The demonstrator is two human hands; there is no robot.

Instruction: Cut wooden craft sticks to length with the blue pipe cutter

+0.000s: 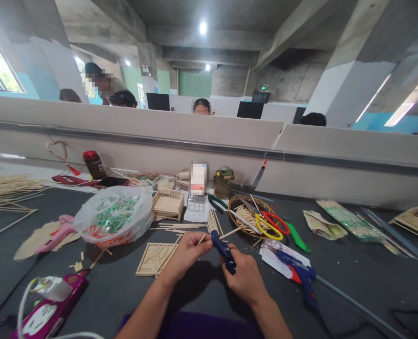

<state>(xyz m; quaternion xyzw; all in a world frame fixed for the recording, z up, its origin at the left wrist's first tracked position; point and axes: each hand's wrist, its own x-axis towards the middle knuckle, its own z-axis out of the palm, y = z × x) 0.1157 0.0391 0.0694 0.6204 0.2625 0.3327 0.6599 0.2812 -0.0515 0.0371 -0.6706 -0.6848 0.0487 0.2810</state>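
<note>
My left hand (193,249) is closed in a pinch on a thin wooden stick (230,233). The stick runs to the right, through the head of a dark blue pliers-like cutter (221,247). Wrapped round the cutter's handles is my right hand (244,273); its jaws are too small to make out. Beside my left forearm lies a square wooden stick panel (151,258) with short pieces on it. Loose sticks (214,223) lie just beyond my hands.
A wicker basket (233,217) holds sticks and scissors (270,226). Right of it, a blue glue gun (297,266) rests on paper. Left are a plastic bag (85,221), a pink glue gun (55,238) and a purple power strip (66,308). A stick box (167,207) stands behind.
</note>
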